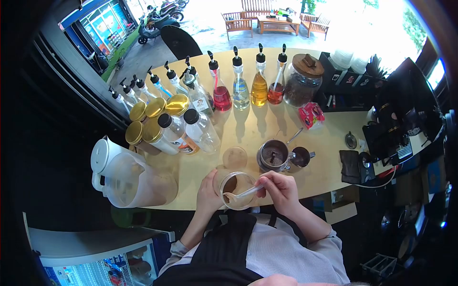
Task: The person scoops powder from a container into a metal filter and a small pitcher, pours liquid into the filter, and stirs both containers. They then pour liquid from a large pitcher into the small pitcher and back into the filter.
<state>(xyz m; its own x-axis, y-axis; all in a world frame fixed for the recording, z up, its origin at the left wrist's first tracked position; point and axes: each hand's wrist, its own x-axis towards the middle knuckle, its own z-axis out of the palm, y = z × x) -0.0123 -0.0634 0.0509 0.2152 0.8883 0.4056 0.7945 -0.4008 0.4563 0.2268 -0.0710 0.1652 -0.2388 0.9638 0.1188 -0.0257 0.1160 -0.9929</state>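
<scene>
My left hand wraps round the side of a clear jar at the table's front edge. The jar is tilted, its mouth toward me, and brown powder shows inside. My right hand pinches the handle of a spoon, whose bowl end is at the jar's mouth with some light brown powder on it. Just beyond the jar a round lid lies flat. Ahead of my right hand stands a metal pitcher with dark, frothy contents, beside a smaller metal cup.
Pump-topped syrup bottles line the far edge. Gold-lidded jars, plastic bottles and a white-lidded jug stand left. A wooden-lidded jar, pink packet and dark monitor are right.
</scene>
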